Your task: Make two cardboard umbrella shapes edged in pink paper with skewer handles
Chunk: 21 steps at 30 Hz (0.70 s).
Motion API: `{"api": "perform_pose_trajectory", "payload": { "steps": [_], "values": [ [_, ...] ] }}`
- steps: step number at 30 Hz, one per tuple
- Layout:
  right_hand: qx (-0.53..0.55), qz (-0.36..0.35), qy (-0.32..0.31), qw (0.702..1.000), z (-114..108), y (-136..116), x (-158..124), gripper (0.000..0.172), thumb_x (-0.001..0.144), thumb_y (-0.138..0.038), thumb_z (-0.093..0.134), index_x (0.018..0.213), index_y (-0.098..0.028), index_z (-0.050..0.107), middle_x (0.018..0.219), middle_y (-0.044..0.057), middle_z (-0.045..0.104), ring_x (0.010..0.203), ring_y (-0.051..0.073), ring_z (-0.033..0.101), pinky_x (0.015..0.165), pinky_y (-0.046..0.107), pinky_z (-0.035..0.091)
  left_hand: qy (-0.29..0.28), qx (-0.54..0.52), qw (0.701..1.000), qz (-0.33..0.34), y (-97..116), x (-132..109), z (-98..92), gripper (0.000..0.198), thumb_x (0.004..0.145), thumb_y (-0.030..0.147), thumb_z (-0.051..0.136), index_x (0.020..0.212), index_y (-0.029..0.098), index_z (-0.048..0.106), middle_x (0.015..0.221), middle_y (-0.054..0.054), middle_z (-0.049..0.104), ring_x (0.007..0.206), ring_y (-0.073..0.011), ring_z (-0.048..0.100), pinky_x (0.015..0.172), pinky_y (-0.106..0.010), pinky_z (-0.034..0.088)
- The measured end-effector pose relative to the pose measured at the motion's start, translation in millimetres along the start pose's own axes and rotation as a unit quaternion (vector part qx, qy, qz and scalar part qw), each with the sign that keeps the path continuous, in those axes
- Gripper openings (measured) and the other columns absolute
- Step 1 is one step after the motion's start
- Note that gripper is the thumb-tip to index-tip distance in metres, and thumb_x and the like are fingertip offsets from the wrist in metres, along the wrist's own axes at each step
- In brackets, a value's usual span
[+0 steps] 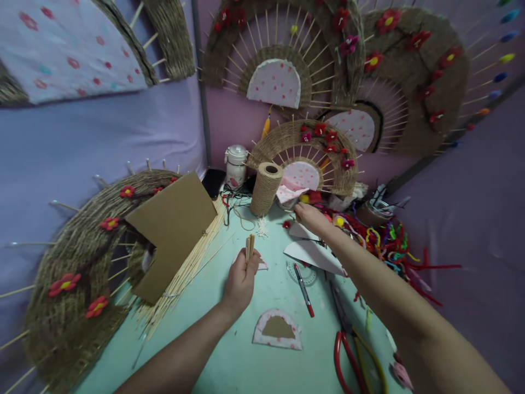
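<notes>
My left hand (pixel 241 276) is wrapped round a small bundle of short wooden sticks (pixel 250 246), which stands up out of the fist. Behind that hand, a patterned piece (pixel 263 265) is partly hidden on the table. My right hand (pixel 309 216) reaches to the back, its fingers drawn together just below a pink dotted cloth (pixel 292 190); what they grip, if anything, is hidden. Close to it are a twine spool (pixel 266 191) and white cut pieces (pixel 314 256). Nearer me lies a cloth-edged cardboard half-circle (pixel 278 328).
Scissors (pixel 344 328) with red and yellow handles, a pen (pixel 303 290) and a protractor (pixel 314 272) lie to the right. Long sticks (pixel 184 268) lie under cardboard (pixel 172 235) at left. Colourful pipe cleaners (pixel 389 241) and a tool cup (pixel 374 212) stand at right. Twine fans (pixel 283 131) line the back.
</notes>
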State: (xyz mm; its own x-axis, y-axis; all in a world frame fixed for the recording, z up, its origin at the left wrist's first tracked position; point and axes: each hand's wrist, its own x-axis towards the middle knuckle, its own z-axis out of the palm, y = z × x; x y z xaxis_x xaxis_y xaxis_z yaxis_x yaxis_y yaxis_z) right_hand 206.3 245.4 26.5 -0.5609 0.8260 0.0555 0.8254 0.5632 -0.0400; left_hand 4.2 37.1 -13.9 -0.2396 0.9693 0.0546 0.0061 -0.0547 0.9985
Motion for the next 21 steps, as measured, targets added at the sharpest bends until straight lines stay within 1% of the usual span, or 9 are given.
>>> {"api": "perform_pose_trajectory", "payload": {
  "steps": [2, 4, 6, 8, 10, 12, 13, 17, 21],
  "values": [
    [0.034, 0.016, 0.063, 0.997, -18.1, -5.0, -16.5, 0.015, 0.091, -0.021, 0.050, 0.098, -0.013, 0.060, 0.100, 0.013, 0.063, 0.092, 0.020, 0.061, 0.080, 0.034, 0.050, -0.004, 0.007, 1.000, 0.008, -0.4, 0.1, -0.8, 0.028, 0.090, 0.045, 0.045, 0.095, 0.019, 0.055, 0.084, -0.003, 0.060, 0.075, -0.0153, 0.056, 0.069, -0.027, 0.045],
    [0.070, 0.042, 0.127, 0.988, -36.6, -16.4, -39.1, 0.014, 0.090, -0.016, 0.043, 0.094, -0.014, 0.056, 0.096, 0.014, 0.062, 0.088, 0.021, 0.060, 0.076, 0.033, 0.049, -0.005, 0.008, 1.000, 0.020, -0.5, 0.7, -0.7, 0.025, 0.091, 0.042, 0.045, 0.093, 0.019, 0.055, 0.083, -0.002, 0.059, 0.073, -0.0144, 0.055, 0.067, -0.026, 0.044],
    [0.112, 0.061, 0.171, 0.977, -50.6, -38.6, -66.6, 0.015, 0.091, -0.018, 0.038, 0.097, -0.016, 0.052, 0.094, 0.012, 0.062, 0.080, 0.019, 0.061, 0.070, 0.030, 0.050, -0.003, -0.005, 1.000, 0.030, 0.7, 1.1, 0.7, 0.025, 0.092, 0.042, 0.044, 0.089, 0.019, 0.054, 0.077, -0.001, 0.057, 0.069, -0.0136, 0.055, 0.065, -0.026, 0.045],
    [0.168, 0.054, 0.186, 0.967, -55.8, -72.4, -94.9, 0.010, 0.090, -0.022, 0.040, 0.092, -0.020, 0.050, 0.082, 0.005, 0.062, 0.069, 0.015, 0.061, 0.062, 0.026, 0.050, -0.014, -0.035, 0.998, 0.043, 3.8, -0.2, 2.9, 0.026, 0.092, 0.041, 0.043, 0.087, 0.018, 0.054, 0.077, -0.001, 0.058, 0.069, -0.0137, 0.057, 0.067, -0.027, 0.047],
    [0.363, 0.019, 0.160, 0.918, -51.1, -113.1, -118.5, 0.005, 0.086, -0.021, 0.048, 0.083, -0.023, 0.050, 0.073, 0.000, 0.060, 0.062, 0.014, 0.060, 0.058, 0.025, 0.049, -0.041, -0.055, 0.996, 0.059, 8.2, -5.0, 4.0, 0.027, 0.093, 0.040, 0.042, 0.092, 0.018, 0.056, 0.089, -0.005, 0.062, 0.078, -0.0154, 0.062, 0.075, -0.030, 0.050],
    [0.449, 0.036, 0.163, 0.878, -39.8, -152.1, -134.1, 0.005, 0.082, -0.020, 0.052, 0.078, -0.023, 0.052, 0.072, -0.001, 0.059, 0.062, 0.013, 0.058, 0.059, 0.025, 0.049, -0.063, -0.028, 0.994, 0.079, 12.0, -14.2, 1.4, 0.028, 0.093, 0.040, 0.043, 0.101, 0.018, 0.058, 0.106, -0.008, 0.064, 0.095, -0.0185, 0.063, 0.087, -0.033, 0.049],
    [0.460, 0.050, 0.167, 0.871, -33.2, -168.8, -139.1, 0.004, 0.081, -0.020, 0.053, 0.078, -0.022, 0.053, 0.073, -0.001, 0.059, 0.063, 0.014, 0.058, 0.060, 0.026, 0.049, -0.066, -0.001, 0.994, 0.086, 12.8, -20.2, -1.8, 0.029, 0.093, 0.040, 0.043, 0.106, 0.019, 0.059, 0.112, -0.009, 0.063, 0.102, -0.0197, 0.061, 0.091, -0.034, 0.047],
    [0.468, 0.073, 0.156, 0.867, -9.7, -211.8, -147.4, 0.003, 0.080, -0.021, 0.054, 0.077, -0.021, 0.055, 0.071, -0.001, 0.058, 0.061, 0.014, 0.053, 0.057, 0.025, 0.043, -0.049, 0.072, 0.994, 0.073, 5.5, -48.4, -24.3, 0.032, 0.093, 0.041, 0.041, 0.111, 0.019, 0.058, 0.113, -0.008, 0.065, 0.107, -0.0217, 0.060, 0.093, -0.034, 0.046],
    [0.453, 0.072, 0.126, 0.880, 6.7, -227.6, -149.3, 0.005, 0.080, -0.020, 0.053, 0.076, -0.021, 0.055, 0.071, -0.001, 0.058, 0.063, 0.014, 0.052, 0.058, 0.025, 0.040, -0.031, 0.086, 0.995, 0.036, -10.0, -70.0, -46.9, 0.033, 0.093, 0.041, 0.040, 0.113, 0.018, 0.053, 0.111, -0.009, 0.064, 0.108, -0.0224, 0.059, 0.093, -0.035, 0.045]
  ]
}}
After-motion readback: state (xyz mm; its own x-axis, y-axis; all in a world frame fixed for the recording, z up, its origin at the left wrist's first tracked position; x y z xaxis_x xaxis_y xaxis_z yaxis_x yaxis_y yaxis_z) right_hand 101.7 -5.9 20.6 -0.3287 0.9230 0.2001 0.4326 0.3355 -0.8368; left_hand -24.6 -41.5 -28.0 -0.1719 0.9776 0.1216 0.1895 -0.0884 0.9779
